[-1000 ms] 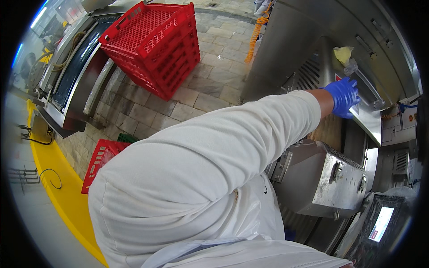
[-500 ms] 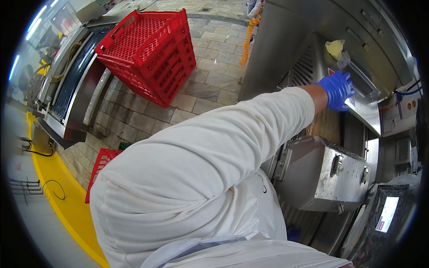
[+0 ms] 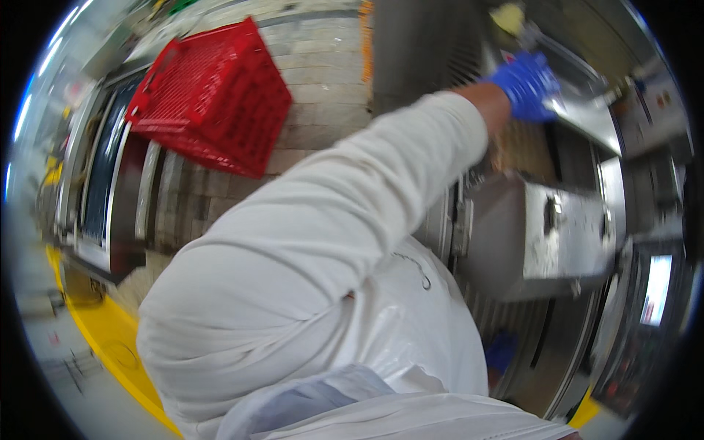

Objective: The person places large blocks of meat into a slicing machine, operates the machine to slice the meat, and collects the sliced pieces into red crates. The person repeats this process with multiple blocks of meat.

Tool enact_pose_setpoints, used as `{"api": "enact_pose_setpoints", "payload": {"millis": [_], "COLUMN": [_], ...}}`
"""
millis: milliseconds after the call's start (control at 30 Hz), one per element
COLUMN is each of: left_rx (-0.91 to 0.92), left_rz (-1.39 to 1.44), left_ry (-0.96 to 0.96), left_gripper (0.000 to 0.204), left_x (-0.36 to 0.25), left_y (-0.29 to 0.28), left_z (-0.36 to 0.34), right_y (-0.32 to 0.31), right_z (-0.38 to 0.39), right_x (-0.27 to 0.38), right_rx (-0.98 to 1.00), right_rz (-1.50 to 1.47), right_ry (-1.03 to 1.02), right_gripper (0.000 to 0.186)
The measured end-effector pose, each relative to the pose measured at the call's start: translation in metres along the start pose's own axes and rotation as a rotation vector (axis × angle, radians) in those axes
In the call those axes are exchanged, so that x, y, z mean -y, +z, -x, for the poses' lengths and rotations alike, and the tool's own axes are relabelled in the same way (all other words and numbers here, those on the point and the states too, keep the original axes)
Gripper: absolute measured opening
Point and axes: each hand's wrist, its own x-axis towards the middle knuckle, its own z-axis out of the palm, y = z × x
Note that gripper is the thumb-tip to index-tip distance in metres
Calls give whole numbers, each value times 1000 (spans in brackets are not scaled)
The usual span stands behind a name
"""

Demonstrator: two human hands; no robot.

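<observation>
In the upper right, my left hand [image 3: 524,86], in a blue glove, reaches across to a bright steel panel [image 3: 587,125] of a machine. Its fingers are smeared by motion, so whether they grip the panel's edge is unclear. Just beyond the fingers lies a clear plastic piece [image 3: 576,70], with a pale yellow crumpled item [image 3: 507,17] farther off. Below the left hand sits a steel box-shaped housing [image 3: 565,235] with latches. My right hand [image 3: 502,350], also blue-gloved, is low beside my apron, near a ribbed steel bed [image 3: 532,359]; its fingers are mostly hidden.
A red plastic crate stack [image 3: 235,103] stands on the tiled floor at upper left. Left of it runs a conveyor with a dark belt [image 3: 106,161]. A yellow floor-level strip [image 3: 117,352] curves along the left. A lit screen [image 3: 656,290] stands at right.
My view has swung, so the crates shift left and the housing moves up. The left hand stays by the steel panel. More of my right hand shows at the bottom.
</observation>
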Motion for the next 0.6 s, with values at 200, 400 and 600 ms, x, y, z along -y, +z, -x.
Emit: {"api": "enact_pose_setpoints", "payload": {"millis": [200,400,600], "left_rx": [169,-238,-255], "left_rz": [-101,82,109], "left_ry": [180,370,324], "left_gripper": [33,31,35], "left_x": [-17,23,69], "left_y": [-48,9,25], "left_z": [2,-18,-17], "right_y": [11,12,26], "right_z": [-12,10,-24], "right_x": [-46,99,94], "right_rx": [-303,-81,-223], "right_rz": [-146,-983,-1088], "right_ry": [-143,427,260], "right_gripper": [47,48,32]}}
